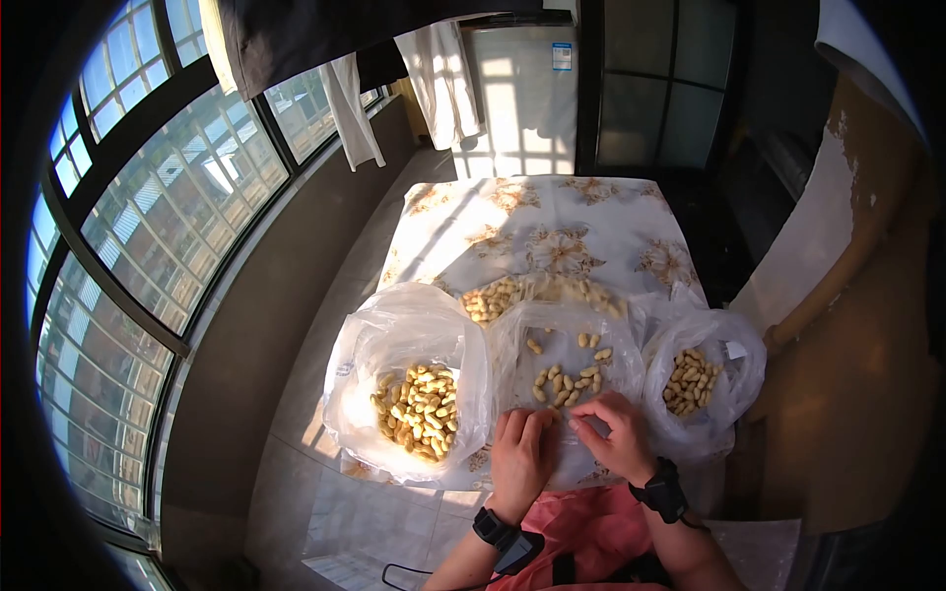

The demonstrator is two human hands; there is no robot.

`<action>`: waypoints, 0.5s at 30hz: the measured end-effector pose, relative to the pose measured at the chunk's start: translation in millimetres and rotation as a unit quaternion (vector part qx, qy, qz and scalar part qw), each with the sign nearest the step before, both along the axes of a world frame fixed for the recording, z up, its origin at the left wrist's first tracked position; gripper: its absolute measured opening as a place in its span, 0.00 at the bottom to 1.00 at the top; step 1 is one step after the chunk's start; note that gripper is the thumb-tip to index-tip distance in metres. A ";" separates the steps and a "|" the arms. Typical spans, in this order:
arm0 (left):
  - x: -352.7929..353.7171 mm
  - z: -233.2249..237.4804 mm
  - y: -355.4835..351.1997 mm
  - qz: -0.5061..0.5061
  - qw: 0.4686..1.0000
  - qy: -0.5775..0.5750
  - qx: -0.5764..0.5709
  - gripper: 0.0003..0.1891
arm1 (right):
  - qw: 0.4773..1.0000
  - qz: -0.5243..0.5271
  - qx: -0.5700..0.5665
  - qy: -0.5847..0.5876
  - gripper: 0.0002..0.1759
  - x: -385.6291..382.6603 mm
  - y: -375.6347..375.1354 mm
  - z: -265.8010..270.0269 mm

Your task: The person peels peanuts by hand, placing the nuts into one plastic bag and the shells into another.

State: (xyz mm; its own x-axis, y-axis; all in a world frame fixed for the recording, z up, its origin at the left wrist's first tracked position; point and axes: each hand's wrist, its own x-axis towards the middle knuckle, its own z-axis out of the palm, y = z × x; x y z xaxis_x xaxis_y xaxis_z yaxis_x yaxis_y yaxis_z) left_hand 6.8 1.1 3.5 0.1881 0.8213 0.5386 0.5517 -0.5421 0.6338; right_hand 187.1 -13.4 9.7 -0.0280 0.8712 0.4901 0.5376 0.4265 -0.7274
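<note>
My left hand [523, 448] is at the near edge of the middle plastic bag [507, 345], its fingers curled down and closed. Close beside it, my right hand [619, 433] has thumb and index finger bent toward each other in a pinch. What either hand holds is too small or hidden to make out. Just beyond my fingers, several loose unshelled peanuts [566, 386] lie on the middle bag. To the left, an open plastic bag [340, 394] holds a large heap of peanuts [418, 412]. On the right, a smaller open bag [746, 372] holds another heap of peanuts [692, 382].
Behind the middle bag, more peanuts [490, 298] lie in clear plastic. A flowered tablecloth [557, 251] covers the table. Barred windows [187, 217] run along the left, and a brown panel with peeling white covering [838, 256] stands at right.
</note>
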 end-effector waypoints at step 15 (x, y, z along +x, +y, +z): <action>-6.8 -5.2 1.4 -0.038 0.998 -0.046 0.011 0.14 | 1.000 0.004 0.006 -0.009 0.07 0.4 -0.4 1.1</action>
State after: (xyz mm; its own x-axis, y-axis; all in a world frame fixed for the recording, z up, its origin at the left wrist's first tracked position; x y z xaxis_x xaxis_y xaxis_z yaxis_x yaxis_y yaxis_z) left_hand 0.0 2.4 -1.7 0.1990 0.7940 0.5745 0.4483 -0.5950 0.6671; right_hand 187.5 -13.8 10.7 -0.0444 0.8647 0.5004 0.5463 0.4404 -0.7125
